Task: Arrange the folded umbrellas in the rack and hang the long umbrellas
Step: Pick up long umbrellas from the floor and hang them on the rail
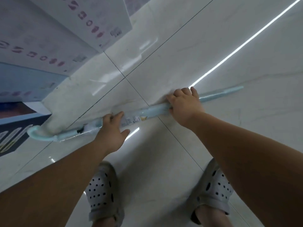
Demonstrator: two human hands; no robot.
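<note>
the long umbrella [152, 110] lies crosswise before the feet, low over the tiled floor [164, 63], its hooked handle [31, 135] to the left and its tip to the right. the right hand [185, 104] is curled round the shaft towards the tip. the left hand [113, 128], nearer the hook, lies over it with the thumb spread; whether it clasps i cannot tell.
</note>
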